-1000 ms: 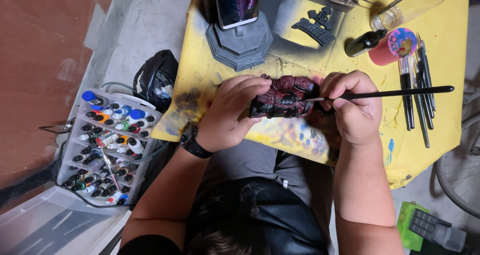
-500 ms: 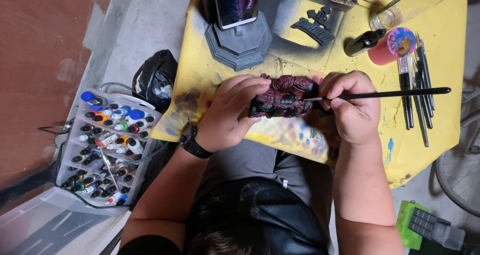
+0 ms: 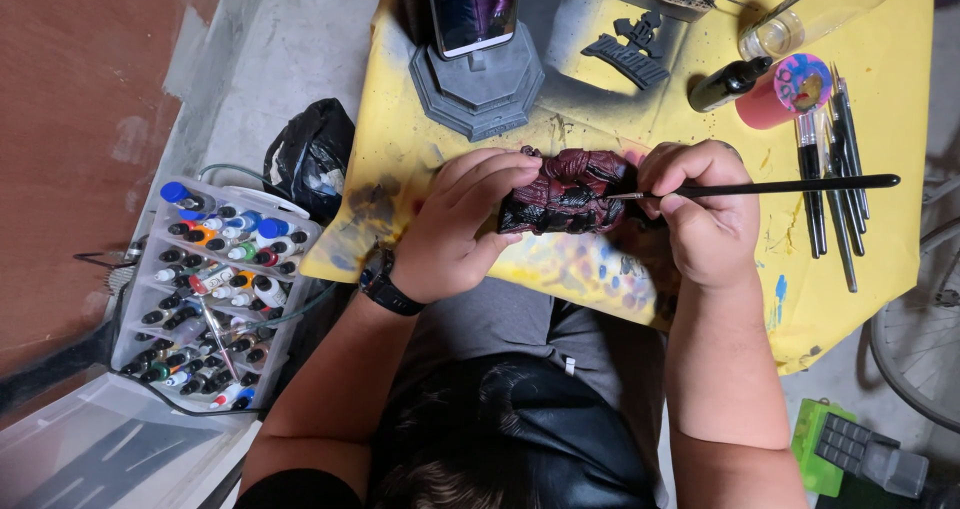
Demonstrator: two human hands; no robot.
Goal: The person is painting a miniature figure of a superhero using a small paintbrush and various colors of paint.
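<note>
Left hand point(image 3: 450, 234), fingers wrapped round the dark-red sculpted figure part point(image 3: 565, 194), steadied it above the yellow table point(image 3: 880, 269). Right hand point(image 3: 700, 214) pinched a thin black brush point(image 3: 770, 186), tip on the part for detail work. Spare brushes point(image 3: 835, 179) lay far right, w/in reach.

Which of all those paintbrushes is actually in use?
The black-handled brush in the right hand, its tip on the dark red model piece; the other brushes lie on the yellow table.
</note>
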